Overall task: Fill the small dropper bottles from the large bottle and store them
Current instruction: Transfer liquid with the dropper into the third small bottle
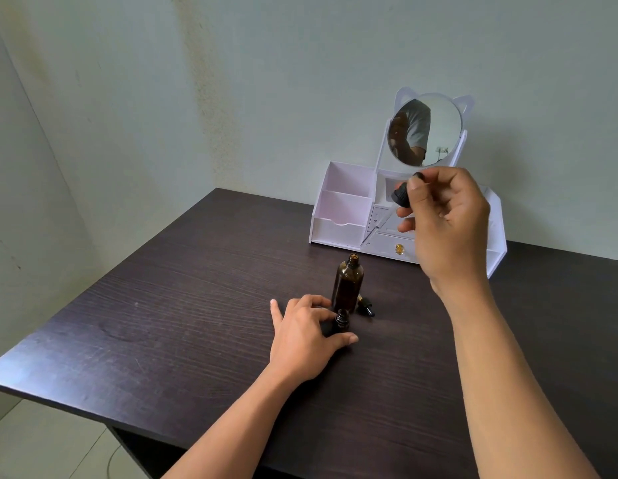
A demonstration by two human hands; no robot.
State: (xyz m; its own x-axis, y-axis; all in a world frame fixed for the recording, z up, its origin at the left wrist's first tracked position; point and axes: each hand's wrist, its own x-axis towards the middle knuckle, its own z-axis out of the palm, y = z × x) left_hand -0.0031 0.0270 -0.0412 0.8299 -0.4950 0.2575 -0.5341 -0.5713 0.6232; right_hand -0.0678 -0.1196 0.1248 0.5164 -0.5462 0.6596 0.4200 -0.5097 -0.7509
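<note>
On the dark table (162, 305), a person's left hand (302, 337) curled thumb and fingers round 1 small open dropper bottle (341, 321), just before the uncapped large bottle (347, 285). Higher up, the right hand (446, 223) pinched a black dropper cap (401, 197), pipette slanting down, before the white organizer (342, 209).
</note>
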